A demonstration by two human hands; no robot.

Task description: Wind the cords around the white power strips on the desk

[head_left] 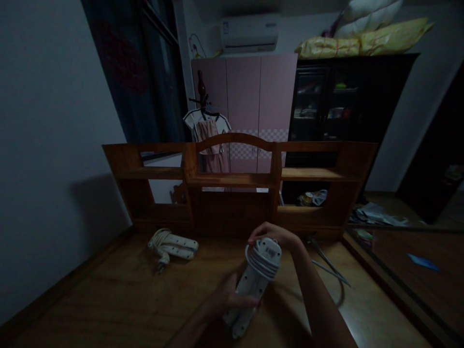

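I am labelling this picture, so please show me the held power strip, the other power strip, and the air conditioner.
Held power strip (253, 284), head view: middle of its body.
Other power strip (180, 246), head view: its pale body.
Air conditioner (250, 33), head view: front panel.

The white power strip (255, 281) partly hides the left hand (229, 296).

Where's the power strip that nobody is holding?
In the head view, that power strip lies left of centre on the wooden surface, in front of the shelf unit and left of the held strip.
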